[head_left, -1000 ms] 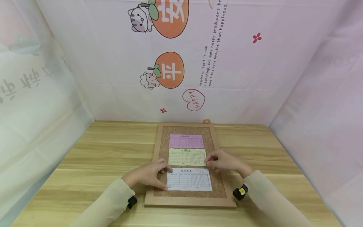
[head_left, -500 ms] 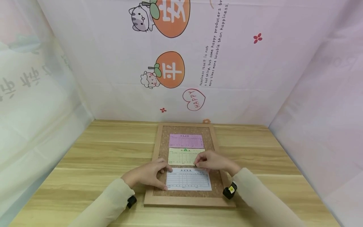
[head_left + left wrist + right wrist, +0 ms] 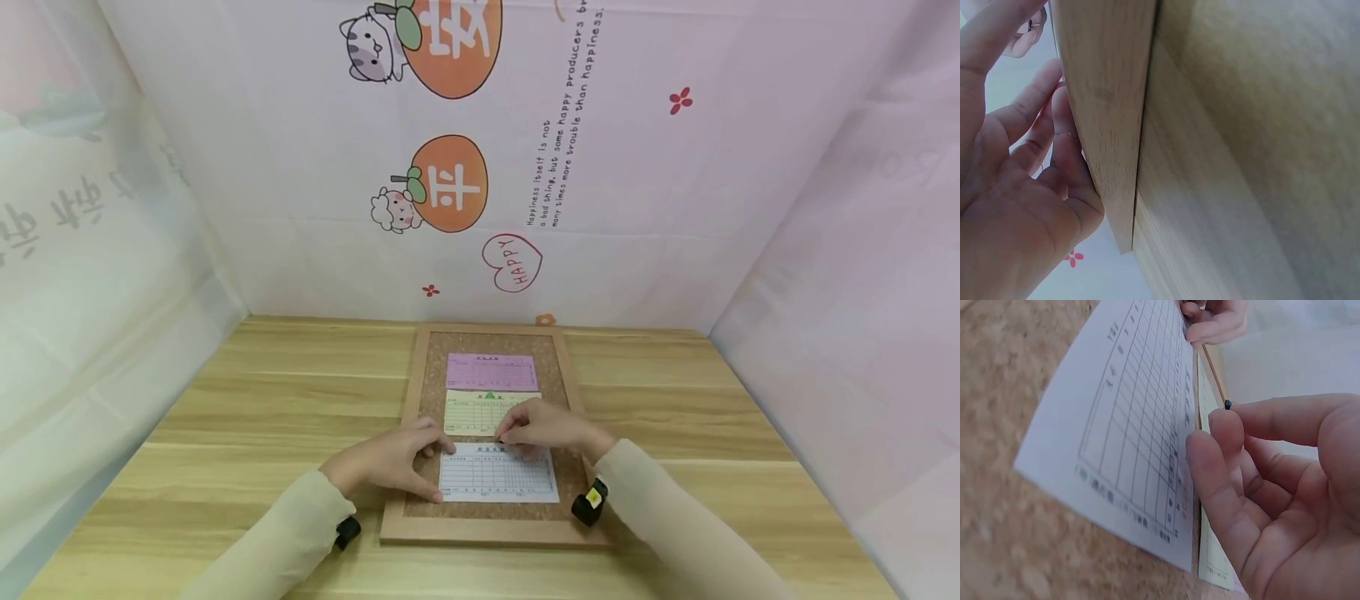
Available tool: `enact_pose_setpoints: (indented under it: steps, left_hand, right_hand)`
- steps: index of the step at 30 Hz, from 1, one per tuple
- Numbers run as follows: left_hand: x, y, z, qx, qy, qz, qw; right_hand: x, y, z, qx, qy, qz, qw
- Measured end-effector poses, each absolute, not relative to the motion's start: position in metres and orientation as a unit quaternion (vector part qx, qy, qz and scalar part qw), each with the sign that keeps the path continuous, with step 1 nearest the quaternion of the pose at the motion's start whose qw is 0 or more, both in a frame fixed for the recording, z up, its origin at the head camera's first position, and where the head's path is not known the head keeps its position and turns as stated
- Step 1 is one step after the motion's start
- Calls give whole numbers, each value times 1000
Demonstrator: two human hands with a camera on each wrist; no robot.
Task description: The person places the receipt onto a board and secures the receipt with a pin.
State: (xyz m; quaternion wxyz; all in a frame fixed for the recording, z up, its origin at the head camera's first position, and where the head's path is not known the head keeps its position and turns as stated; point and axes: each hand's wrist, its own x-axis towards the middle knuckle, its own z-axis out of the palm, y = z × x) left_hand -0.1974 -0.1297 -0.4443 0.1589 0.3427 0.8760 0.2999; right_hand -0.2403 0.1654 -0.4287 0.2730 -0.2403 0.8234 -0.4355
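A framed corkboard (image 3: 434,510) bears a purple slip (image 3: 491,372), a yellow slip (image 3: 468,414) and a white printed form (image 3: 480,475), one below the other. My left hand (image 3: 390,460) rests with spread thumb and index fingertip on the white form's two left corners. Above the form's top edge, near its middle, my right hand (image 3: 551,427) pinches a small dark pin (image 3: 1227,404) between thumb and fingers. Its point is hidden. A green pin or mark (image 3: 490,394) shows at the yellow slip's top edge. Part of the yellow slip is behind the right hand.
The board lies on a wood-grain table (image 3: 300,400). A printed white cloth (image 3: 615,208) hangs behind, with more cloth on both sides. Each wrist carries a black camera strap. The wooden frame (image 3: 1107,94) rises slightly above the tabletop beside the left hand.
My right hand has moved left with the dark pin, from the yellow slip's right edge to above the white form's top middle. The left hand has stayed on the form's left corners.
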Motion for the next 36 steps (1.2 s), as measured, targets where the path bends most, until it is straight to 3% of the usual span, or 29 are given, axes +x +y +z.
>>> enact_pose_setpoints:
  steps: [36]
  left_hand:
    - [-196, -128, -443, 347, 873, 302, 158]
  right_hand:
    - [-240, 146, -429, -185, 850, -414, 269]
